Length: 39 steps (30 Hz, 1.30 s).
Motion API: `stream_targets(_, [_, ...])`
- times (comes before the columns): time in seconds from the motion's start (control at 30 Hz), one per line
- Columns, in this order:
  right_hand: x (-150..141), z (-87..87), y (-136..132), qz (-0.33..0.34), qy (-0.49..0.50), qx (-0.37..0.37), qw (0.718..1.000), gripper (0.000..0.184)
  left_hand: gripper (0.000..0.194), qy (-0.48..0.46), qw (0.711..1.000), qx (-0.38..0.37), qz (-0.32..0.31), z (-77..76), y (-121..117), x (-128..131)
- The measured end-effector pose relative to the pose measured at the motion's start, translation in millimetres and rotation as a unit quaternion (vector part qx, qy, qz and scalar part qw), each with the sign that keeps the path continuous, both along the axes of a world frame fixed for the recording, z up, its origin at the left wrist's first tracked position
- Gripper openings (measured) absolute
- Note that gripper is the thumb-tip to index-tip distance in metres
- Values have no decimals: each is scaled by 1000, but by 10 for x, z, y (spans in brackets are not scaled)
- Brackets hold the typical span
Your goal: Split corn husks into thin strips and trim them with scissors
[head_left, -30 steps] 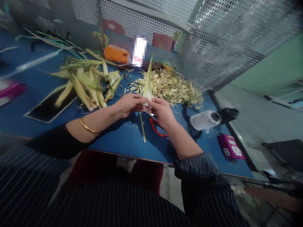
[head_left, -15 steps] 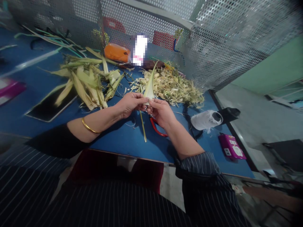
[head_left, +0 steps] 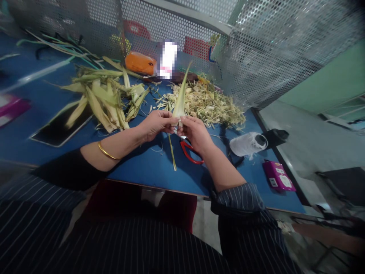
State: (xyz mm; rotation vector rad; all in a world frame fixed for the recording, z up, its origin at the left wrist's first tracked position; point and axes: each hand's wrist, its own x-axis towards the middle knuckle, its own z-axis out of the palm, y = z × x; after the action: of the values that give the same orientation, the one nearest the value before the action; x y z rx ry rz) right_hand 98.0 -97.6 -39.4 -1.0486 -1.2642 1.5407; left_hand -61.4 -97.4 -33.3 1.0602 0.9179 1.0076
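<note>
A pale green corn husk (head_left: 180,102) stands upright between my two hands, its tip pointing away from me. My left hand (head_left: 159,125) pinches its wide lower end from the left. From the other side my right hand (head_left: 195,131) pinches the same end, fingers curled below. Red-handled scissors (head_left: 186,154) lie on the blue table (head_left: 137,163) under my right hand, their blades partly hidden. A thin stalk strip (head_left: 172,154) rests just below my hands. Behind the husk spreads a heap of shredded husk scraps (head_left: 213,102).
Several corn husks (head_left: 105,95) are piled at left, partly over a black tablet-like panel (head_left: 62,127). A white thread spool (head_left: 248,144) and a purple packet (head_left: 279,176) sit at right. An orange pouch (head_left: 140,63) lies near the perforated metal screen (head_left: 182,23).
The husk has tipped slightly, its tip now a little higher and further right. My right hand has shifted slightly, showing more of the scissors. Both hands keep their pinch.
</note>
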Motion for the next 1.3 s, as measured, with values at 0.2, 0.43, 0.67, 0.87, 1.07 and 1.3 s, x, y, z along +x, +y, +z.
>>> stream_targets(0.2, [-25,-20,-5,-8,-38,61,997,29,20,17,999,24,-26,-30,-3,-2])
stream_targets(0.43, [58,89,6,50,59,-11,997,26,19,16,999,38,-36,-75,43,-27])
stream_targets(0.67, [51,71,7,-30,-110,94,989,36,20,56,994,85,-24,-32,5,0])
stream_targets(0.87, [81,-8,71,-130,-186,224,948,30,20,90,990,103,-40,-63,-6,25])
stream_targets(1.07, [70,-84,84,-81,-259,259,927,34,26,62,994,94,-4,-106,15,42])
stream_targets(1.3, [1,-33,-12,4,-152,152,977,34,18,69,990,117,38,-119,12,91])
